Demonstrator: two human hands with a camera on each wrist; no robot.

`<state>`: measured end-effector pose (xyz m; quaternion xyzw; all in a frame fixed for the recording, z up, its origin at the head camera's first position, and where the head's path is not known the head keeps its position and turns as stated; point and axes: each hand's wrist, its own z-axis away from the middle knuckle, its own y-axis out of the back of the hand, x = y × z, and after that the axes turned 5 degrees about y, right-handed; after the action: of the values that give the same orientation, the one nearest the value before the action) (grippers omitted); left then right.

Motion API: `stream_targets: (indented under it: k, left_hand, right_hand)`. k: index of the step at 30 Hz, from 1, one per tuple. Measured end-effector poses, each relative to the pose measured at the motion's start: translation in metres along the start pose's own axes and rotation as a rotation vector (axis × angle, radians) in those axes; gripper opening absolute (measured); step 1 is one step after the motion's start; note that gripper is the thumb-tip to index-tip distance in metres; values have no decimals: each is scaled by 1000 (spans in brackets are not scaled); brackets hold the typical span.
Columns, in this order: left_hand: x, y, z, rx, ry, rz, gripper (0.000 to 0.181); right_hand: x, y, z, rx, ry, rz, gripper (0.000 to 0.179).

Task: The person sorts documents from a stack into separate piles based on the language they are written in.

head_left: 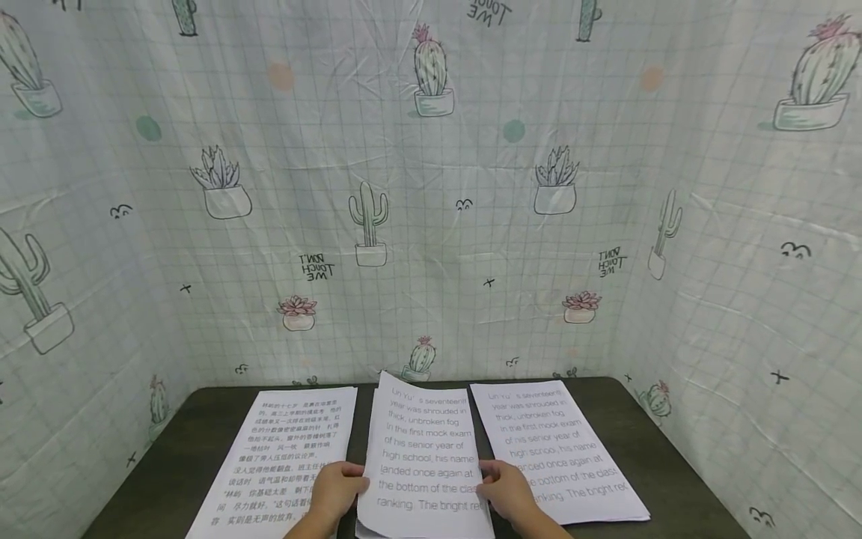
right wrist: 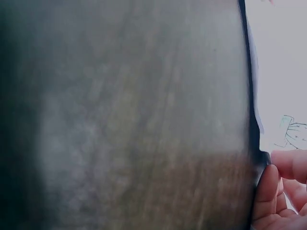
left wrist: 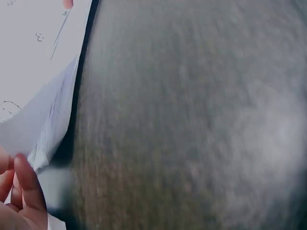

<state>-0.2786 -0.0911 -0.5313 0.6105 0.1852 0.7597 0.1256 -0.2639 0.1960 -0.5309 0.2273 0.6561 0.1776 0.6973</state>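
The middle sheaf of printed English paper (head_left: 424,449) is held at its two side edges, with its upper left corner standing up and more white sheets showing beneath its lower edge. My left hand (head_left: 334,490) pinches the left edge between thumb and fingers, overlapping the left stack of Chinese text (head_left: 283,442). My right hand (head_left: 506,490) pinches the right edge, in front of the right stack of English text (head_left: 552,442). In the left wrist view, the fingers (left wrist: 29,184) meet a bent paper edge (left wrist: 60,105). The right wrist view has thumb and fingers (right wrist: 268,191) together at the edge.
All three stacks lie side by side on a dark table (head_left: 673,501). A pale curtain (head_left: 431,239) printed with cacti and a grid closes off the back and both sides. Dark tabletop shows in narrow gaps between the stacks.
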Motion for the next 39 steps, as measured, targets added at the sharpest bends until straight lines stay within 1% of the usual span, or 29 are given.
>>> stream_targets:
  k: [4, 8, 13, 17, 19, 23, 26, 29, 32, 36, 39]
  left_hand:
    - [-1, -1, -1, -24, 9, 34, 27]
    - [-4, -2, -4, -89, 24, 87, 32]
    - [-7, 0, -6, -159, 18, 208, 42]
    - [-6, 2, -5, -178, 0, 287, 47]
    - [-4, 3, -5, -179, -4, 310, 48]
    - [1, 4, -5, -181, 5, 336, 50]
    - [5, 4, -5, -186, 9, 346, 53]
    - [9, 4, -4, -206, 2, 358, 60]
    - [12, 2, -4, -241, -22, 367, 65]
    - [16, -4, -4, -274, -64, 397, 68]
    - [21, -11, -4, -288, -71, 438, 69]
  right_hand:
    - [1, 0, 1, -8, 0, -18, 50]
    - [1, 0, 2, -8, -15, -45, 49]
    - [2, 2, 1, 13, -42, -75, 48]
    - [1, 4, -1, 43, -35, -71, 48]
    - [-2, 5, -1, 49, -30, -92, 48]
    - [-7, 9, -1, 46, -8, -158, 50]
    - [-10, 12, -1, 57, 10, -178, 50]
    - [-13, 15, -1, 72, 14, -193, 50]
    - [-13, 19, -2, 82, 17, -199, 51]
    - [-12, 28, -5, 102, 16, -192, 49]
    - [-9, 36, -6, 120, 18, -191, 48]
